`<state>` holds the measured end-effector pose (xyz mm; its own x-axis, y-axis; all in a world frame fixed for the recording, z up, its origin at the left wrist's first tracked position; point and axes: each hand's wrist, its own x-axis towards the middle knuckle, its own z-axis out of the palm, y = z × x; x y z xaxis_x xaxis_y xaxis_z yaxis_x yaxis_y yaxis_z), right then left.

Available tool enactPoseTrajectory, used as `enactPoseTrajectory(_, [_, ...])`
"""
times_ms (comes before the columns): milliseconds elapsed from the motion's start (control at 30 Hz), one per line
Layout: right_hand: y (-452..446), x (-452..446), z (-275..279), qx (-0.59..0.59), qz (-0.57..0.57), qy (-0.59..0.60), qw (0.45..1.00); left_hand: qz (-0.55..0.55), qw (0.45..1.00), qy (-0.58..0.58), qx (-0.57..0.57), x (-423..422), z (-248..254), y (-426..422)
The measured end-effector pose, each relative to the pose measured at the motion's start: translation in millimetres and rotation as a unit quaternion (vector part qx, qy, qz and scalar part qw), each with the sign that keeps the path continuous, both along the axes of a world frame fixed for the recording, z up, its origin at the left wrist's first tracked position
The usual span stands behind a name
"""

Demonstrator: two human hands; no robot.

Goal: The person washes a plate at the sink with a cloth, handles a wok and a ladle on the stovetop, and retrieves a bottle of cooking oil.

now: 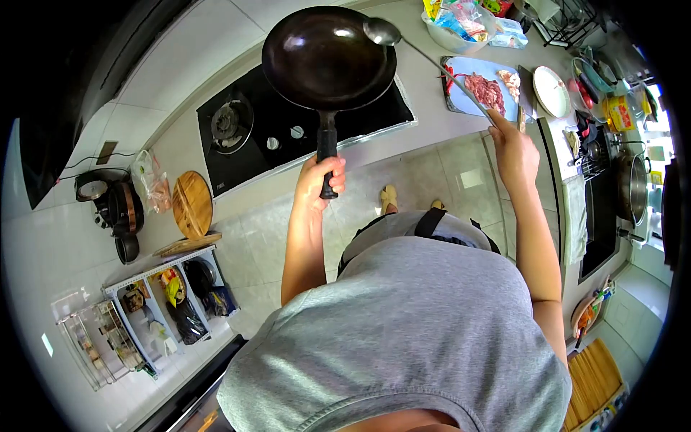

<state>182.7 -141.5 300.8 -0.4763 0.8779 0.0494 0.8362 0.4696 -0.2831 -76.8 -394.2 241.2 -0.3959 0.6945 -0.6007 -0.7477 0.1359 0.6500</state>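
Observation:
My left hand [320, 180] is wrapped round the black handle of a dark wok [324, 68], which sits over the right side of the black gas stove [237, 155]. Closed on the handle end of a long metal ladle [383, 32] is my right hand [515, 153]. The ladle's bowl is at the wok's upper right rim; whether it touches cannot be made out. Below the ladle's shaft, a blue cutting board [464, 101] carries sliced raw meat [486, 92], red chilies and a pale chopped ingredient [511, 83]. A cleaver lies at the board's right edge.
A white plate [551, 92] stands right of the board, and a bowl of packets [461, 32] behind it. At far right are a sink [601, 230] and a metal pot [633, 187]. Round wooden boards [193, 205] lean left of the stove, above a storage rack [173, 302].

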Motion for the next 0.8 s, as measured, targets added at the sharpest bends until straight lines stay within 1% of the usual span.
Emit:
enactPoseTrajectory(33, [0,3,-8,-0.012,-0.014,0.033,0.999,-0.01,0.999,-0.025,0.025,-9,-4,1])
enactPoseTrajectory(67, [-2,5,-12,-0.012,-0.014,0.031,0.999,-0.01,0.999,-0.027,0.025,-15,-6,4])
enactPoseTrajectory(133, [-9,9,-14,-0.029,-0.039,0.035,0.998,0.001,0.996,-0.07,0.057,-24,-10,8])
enactPoseTrajectory(200, [-14,11,-15,-0.052,-0.048,0.039,0.997,-0.003,0.995,-0.079,0.063,-36,-19,11])
enactPoseTrajectory(267, [-17,12,-17,-0.098,-0.071,0.026,0.992,0.011,0.994,-0.087,0.068,-45,-24,14])
enactPoseTrajectory(367, [-22,13,-23,-0.123,-0.084,0.036,0.988,0.012,0.989,-0.114,0.091,-59,-41,18])
enactPoseTrajectory(467, [-24,13,-30,-0.13,-0.09,0.055,0.986,0.01,0.984,-0.141,0.112,-66,-48,23])
enactPoseTrajectory(533, [-24,16,-38,-0.115,-0.082,0.07,0.988,0.02,0.969,-0.202,0.139,-66,-49,27])
enactPoseTrajectory(600, [-24,16,-39,-0.1,-0.072,0.084,0.989,0.023,0.964,-0.22,0.151,-63,-53,30])
enactPoseTrajectory(633, [-24,16,-39,-0.109,-0.085,0.088,0.986,0.023,0.958,-0.235,0.161,-62,-55,32])
enactPoseTrajectory(667, [-25,16,-38,-0.118,-0.098,0.091,0.984,0.026,0.958,-0.237,0.162,-61,-57,33])
enactPoseTrajectory(733, [-24,17,-42,-0.116,-0.097,0.093,0.984,0.024,0.97,-0.199,0.139,-57,-61,34])
enactPoseTrajectory(800, [-23,21,-44,-0.116,-0.094,0.093,0.984,0.018,0.968,-0.198,0.151,-60,-78,33])
